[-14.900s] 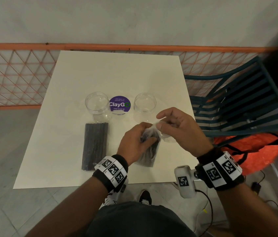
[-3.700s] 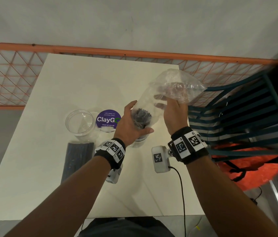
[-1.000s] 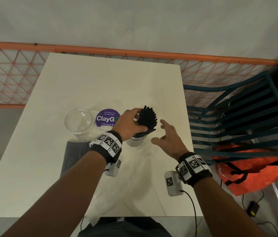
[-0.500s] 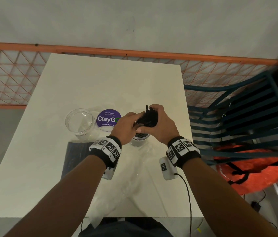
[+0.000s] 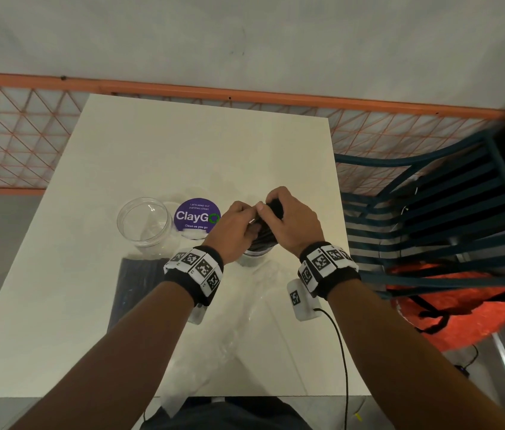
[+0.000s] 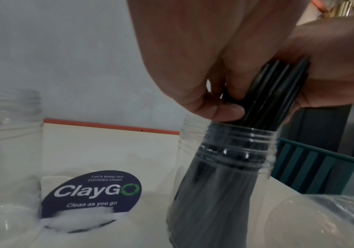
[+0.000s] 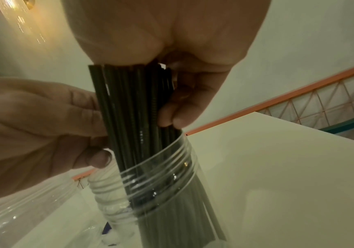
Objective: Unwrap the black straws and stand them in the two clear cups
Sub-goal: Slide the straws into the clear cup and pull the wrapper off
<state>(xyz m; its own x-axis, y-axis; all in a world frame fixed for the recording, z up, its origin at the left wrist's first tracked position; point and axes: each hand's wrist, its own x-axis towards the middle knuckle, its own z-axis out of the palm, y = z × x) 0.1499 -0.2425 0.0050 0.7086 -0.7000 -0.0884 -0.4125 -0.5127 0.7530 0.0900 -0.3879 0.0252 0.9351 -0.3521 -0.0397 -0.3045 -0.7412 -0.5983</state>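
Note:
A bundle of black straws point(image 5: 264, 235) stands in the right clear cup point(image 5: 252, 259) on the white table point(image 5: 183, 150). My left hand point(image 5: 246, 220) grips the bundle from the left, and my right hand point(image 5: 279, 212) curls round its top from the right. In the left wrist view my fingers point(image 6: 228, 110) press the straws point(image 6: 273, 94) just above the cup's threaded rim point(image 6: 235, 139). The right wrist view shows the straws point(image 7: 129, 109) fanning inside the cup point(image 7: 167, 193). The left clear cup point(image 5: 144, 223) is empty. A second wrapped pack of straws point(image 5: 134, 283) lies flat, partly under my left forearm.
A crumpled clear wrapper point(image 5: 245, 324) lies on the table between my forearms. A purple ClayGo sticker point(image 5: 197, 216) sits between the cups. A teal slatted chair point(image 5: 431, 212) and an orange bag point(image 5: 462, 305) stand right of the table; an orange mesh fence point(image 5: 12, 135) runs behind.
My right hand, open beside the cup a second ago, has closed on the straw bundle and now covers its top. The left hand has kept its hold.

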